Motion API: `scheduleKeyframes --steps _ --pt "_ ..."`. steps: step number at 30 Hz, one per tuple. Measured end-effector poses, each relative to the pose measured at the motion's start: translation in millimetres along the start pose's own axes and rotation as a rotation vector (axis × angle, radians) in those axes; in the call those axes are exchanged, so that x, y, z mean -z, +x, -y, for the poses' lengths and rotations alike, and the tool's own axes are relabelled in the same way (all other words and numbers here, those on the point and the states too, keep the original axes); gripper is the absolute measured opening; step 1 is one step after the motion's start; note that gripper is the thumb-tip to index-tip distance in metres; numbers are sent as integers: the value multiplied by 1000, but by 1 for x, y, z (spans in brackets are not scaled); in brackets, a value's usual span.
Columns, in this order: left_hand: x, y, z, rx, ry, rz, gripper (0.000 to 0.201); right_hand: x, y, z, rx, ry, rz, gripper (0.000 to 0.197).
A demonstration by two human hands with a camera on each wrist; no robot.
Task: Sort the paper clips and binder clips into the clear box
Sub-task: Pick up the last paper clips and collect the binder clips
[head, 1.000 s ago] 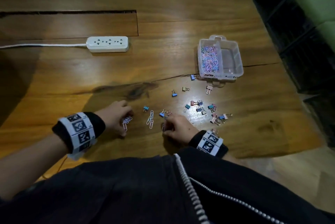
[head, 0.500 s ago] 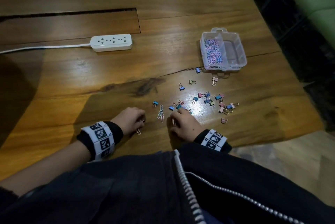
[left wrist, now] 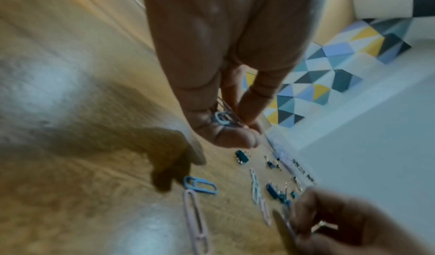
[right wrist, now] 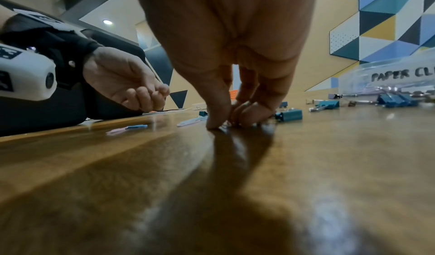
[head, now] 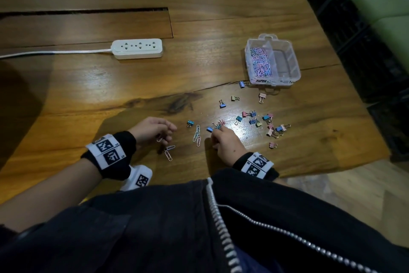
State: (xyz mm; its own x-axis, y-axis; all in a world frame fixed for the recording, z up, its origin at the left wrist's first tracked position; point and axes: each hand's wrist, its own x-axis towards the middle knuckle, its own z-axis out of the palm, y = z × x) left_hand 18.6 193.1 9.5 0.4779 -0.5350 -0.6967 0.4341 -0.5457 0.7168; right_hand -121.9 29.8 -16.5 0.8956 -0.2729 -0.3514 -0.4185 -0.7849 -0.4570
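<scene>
The left hand [head: 152, 129] pinches small pastel wire paper clips [left wrist: 222, 118] in curled fingers, while the compartmented clear plastic box [head: 287, 60] sits on the wooden desk [head: 88, 86] well beyond the fingers, forward-right, nearer the right hand [head: 223, 143].

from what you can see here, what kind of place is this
Probably an office or meeting room: a large wooden table with a white power strip on it, a geometric blue, yellow and grey wall panel, and a recessed ceiling light.
</scene>
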Motion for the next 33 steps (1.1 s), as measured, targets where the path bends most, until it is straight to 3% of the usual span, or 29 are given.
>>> scheduleKeyframes --steps 2,4,7,9,12,15,20,24,26,30,33 --pt "-2 0 3 -8 161 -12 26 1 1 2 2 19 8 20" --pt "-3 -2 10 -83 540 -4 12 2 2 3 3 45 30 22" --pt "-4 -3 22 -214 1077 42 35 2 5 1 3 120 34 28" --pt "-5 -1 26 -279 1196 7 38 1 5 1 -17 133 38 31" --pt "-10 -1 30 -386 1275 -7 28 -1 1 2 -11 31 4 26" --pt "-18 -2 31 -465 1369 -8 32 -3 -3 3 32 -54 -19 24" --pt "-20 -3 30 -448 1391 33 40 2 -2 6 15 -55 49 29" --pt "-17 -2 29 -420 1386 44 28 4 2 2 -7 -49 58 29" --pt "-15 -2 31 -411 1457 33 29 7 3 0 -26 101 64 27" --pt "-12 -1 37 -482 1574 20 31 15 6 1 -97 690 106 31" --pt "-7 -1 30 -421 1040 -65 16 20 11 5 -186 1049 208 28"
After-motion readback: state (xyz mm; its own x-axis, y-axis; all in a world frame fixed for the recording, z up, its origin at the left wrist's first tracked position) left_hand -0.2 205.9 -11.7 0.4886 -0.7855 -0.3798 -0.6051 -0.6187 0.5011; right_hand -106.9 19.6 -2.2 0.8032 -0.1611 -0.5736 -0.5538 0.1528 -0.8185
